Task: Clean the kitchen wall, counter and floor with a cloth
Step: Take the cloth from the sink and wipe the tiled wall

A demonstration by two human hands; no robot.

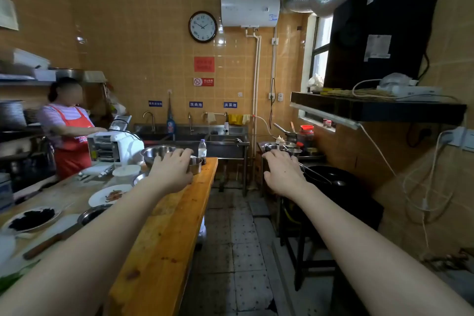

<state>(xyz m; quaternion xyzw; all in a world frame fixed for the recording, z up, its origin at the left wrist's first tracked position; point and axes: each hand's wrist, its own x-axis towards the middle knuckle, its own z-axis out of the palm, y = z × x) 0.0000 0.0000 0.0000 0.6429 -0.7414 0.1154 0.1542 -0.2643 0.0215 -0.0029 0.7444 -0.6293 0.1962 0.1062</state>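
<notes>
Both arms out ahead, palms down. Left hand (171, 171) is over the far end of the wooden counter (164, 238), fingers loosely apart, gripping nothing. Whether it brushes the small metal bowl (195, 165) by the fingertips, I cannot tell. Right hand (283, 174) is in the air over the aisle, near the wok (331, 174), fingers likewise spread and empty.

No cloth in hand. The nearest I see is a yellow cloth (235, 119) hanging on the far wall (143, 46) above the sinks (225, 138), with paler ones on either side.

Step in hand, as I judge it: fetch a cloth.
- Walk the floor (238, 238) between counter and stove with elbows in. Bowls and a bottle (202, 149) stand close to the counter's edge on my left, the wok on my right.
- Take the cloth in a full grip, wet it at a tap (151, 118), wring it well.
- Wall first, counter next, floor last, so dirt travels downward.
- Dishes need shifting before wiping. A person in a red apron (69, 141) works at the counter, so I start at my end.

Count:
- Hanging cloths: three, as far as I can tell.
- Taps: three.
- Blue signs (196, 104): three.
- Metal bowls by my left hand: two, the small one and a large bowl (157, 152).
- Plates with food: two.
- Knife (51, 241), clock (203, 26): one each.
</notes>
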